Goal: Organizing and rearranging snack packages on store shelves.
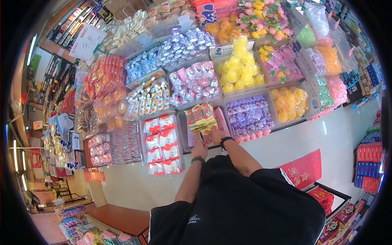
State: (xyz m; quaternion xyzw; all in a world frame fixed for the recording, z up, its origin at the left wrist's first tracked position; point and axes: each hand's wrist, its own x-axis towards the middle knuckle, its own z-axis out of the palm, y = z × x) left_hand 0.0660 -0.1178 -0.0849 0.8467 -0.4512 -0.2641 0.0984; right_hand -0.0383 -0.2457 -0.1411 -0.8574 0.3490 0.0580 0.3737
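Both my hands are inside a clear plastic bin at the front of a candy display. In it lie green-and-red snack packets, arranged in rows. My left hand touches the packets at the near left of the bin. At the near right, my right hand is against the packets, beside a pink panel that stands along the bin's right side. The fingers of both hands are partly hidden, so a hold on any packet cannot be made out. A black band circles each wrist.
Left of the bin stands a tray of red-and-white packets; right of it, a bin of purple packets. Behind are yellow cups and pink-white pouches. A red box and a brown table stand near me.
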